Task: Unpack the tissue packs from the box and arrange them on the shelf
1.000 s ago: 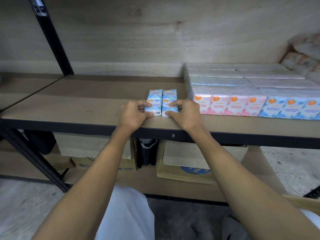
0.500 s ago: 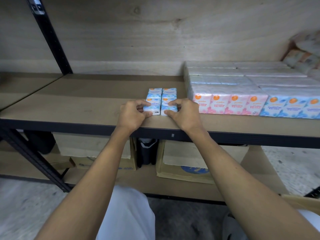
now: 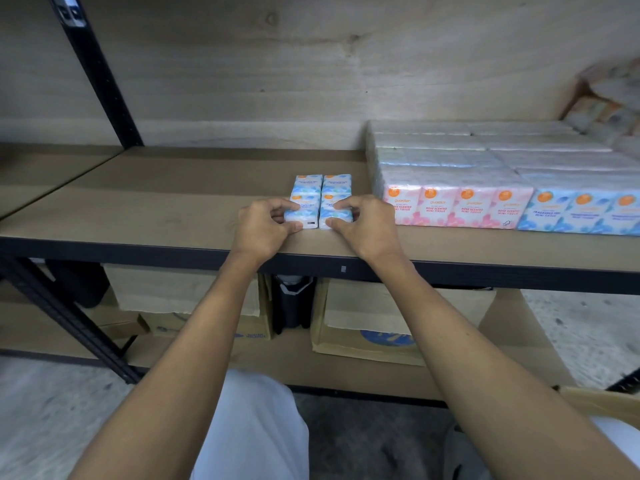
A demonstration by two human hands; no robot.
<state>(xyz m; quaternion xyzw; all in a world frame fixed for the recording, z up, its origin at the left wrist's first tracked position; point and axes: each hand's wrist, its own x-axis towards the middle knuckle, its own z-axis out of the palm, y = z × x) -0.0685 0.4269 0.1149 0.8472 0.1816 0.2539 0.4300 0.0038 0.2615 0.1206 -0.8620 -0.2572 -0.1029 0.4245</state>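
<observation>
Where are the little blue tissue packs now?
Head view: the little blue tissue packs sit on the shelf near its front edge, gripped by the left hand and right hand, just left of the pink packs.

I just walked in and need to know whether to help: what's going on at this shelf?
A person is stocking tissue packs. The left hand and right hand each pinch one side of a small block of blue packs lying near the front edge of the shelf, apart from the stocked rows of pink and blue packs at the right. Boxes sit on the level below.
</observation>
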